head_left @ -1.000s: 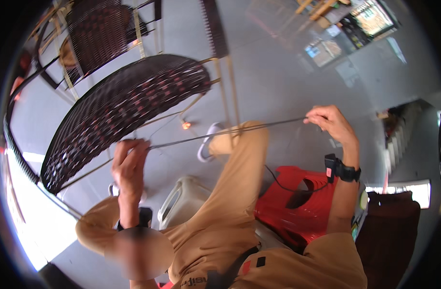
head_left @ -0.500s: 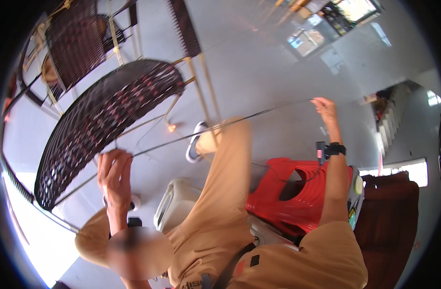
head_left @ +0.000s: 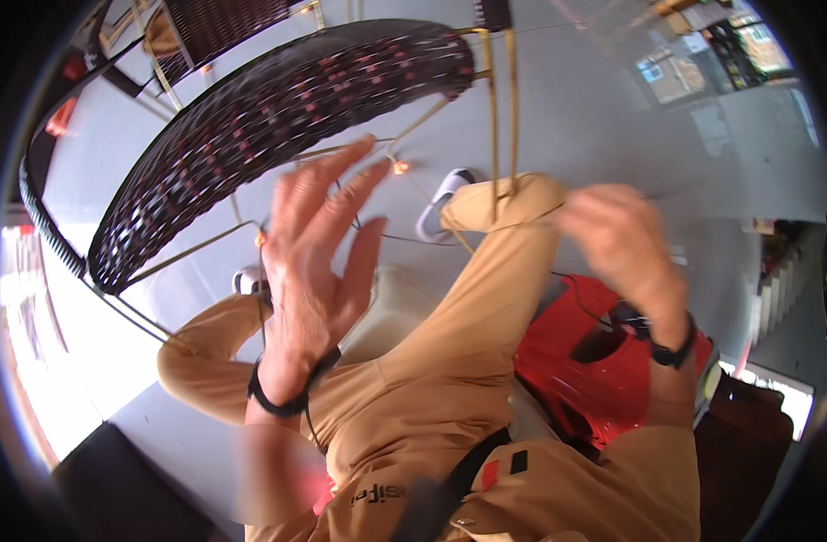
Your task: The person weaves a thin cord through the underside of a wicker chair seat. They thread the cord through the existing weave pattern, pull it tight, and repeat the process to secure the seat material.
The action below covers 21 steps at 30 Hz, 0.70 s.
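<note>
A dark woven chair seat (head_left: 287, 117), flecked with pink and white, stands tilted in front of me on a thin frame. My left hand (head_left: 310, 257) is raised before its lower edge, palm side down and fingers spread, with nothing seen in it. To the right, above my knee, my right hand (head_left: 623, 248) is curled with its fingers together and somewhat blurred by motion. From its fingertips a thin dark cord (head_left: 522, 222) runs left across my trouser leg. Beyond my knee the cord's path is hard to follow.
A red plastic stool (head_left: 580, 361) stands beside my right forearm, with a dark brown cloth-like thing (head_left: 743, 434) farther right. Gold-coloured chair legs (head_left: 495, 117) rise near my knee. Another woven chair (head_left: 219, 27) is at the far left. A pale stool (head_left: 391, 312) shows between my legs.
My left hand has opened and moved right, off the cord it pinched near the seat's edge. My right hand has come lower and inward, and the stretched cord has gone slack. The view has shifted.
</note>
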Motion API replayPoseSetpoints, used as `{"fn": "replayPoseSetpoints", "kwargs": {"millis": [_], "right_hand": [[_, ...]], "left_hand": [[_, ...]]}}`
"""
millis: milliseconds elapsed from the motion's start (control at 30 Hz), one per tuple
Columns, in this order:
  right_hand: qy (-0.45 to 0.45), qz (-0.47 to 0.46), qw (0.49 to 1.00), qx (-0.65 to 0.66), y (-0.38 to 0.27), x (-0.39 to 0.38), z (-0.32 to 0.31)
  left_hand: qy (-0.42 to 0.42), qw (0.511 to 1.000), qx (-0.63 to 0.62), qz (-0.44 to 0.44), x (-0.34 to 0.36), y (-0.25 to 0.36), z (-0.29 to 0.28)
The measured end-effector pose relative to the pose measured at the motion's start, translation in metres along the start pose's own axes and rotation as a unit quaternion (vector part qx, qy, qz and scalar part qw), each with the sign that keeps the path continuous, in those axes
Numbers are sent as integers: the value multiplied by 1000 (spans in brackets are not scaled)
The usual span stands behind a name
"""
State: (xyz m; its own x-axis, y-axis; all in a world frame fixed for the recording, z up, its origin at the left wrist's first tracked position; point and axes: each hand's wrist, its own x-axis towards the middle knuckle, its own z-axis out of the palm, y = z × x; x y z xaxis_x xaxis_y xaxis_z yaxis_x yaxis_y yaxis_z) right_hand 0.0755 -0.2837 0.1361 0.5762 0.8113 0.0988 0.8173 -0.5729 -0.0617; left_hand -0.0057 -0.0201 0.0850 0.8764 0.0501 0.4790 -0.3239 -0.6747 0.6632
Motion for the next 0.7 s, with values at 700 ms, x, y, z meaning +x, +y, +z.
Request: {"fn": "replayPoseSetpoints", "kwargs": {"millis": [700], "right_hand": [[55,133,920,365,6,16,32]], "left_hand": [[-117,874,-347,-321,-32,6,55]]}}
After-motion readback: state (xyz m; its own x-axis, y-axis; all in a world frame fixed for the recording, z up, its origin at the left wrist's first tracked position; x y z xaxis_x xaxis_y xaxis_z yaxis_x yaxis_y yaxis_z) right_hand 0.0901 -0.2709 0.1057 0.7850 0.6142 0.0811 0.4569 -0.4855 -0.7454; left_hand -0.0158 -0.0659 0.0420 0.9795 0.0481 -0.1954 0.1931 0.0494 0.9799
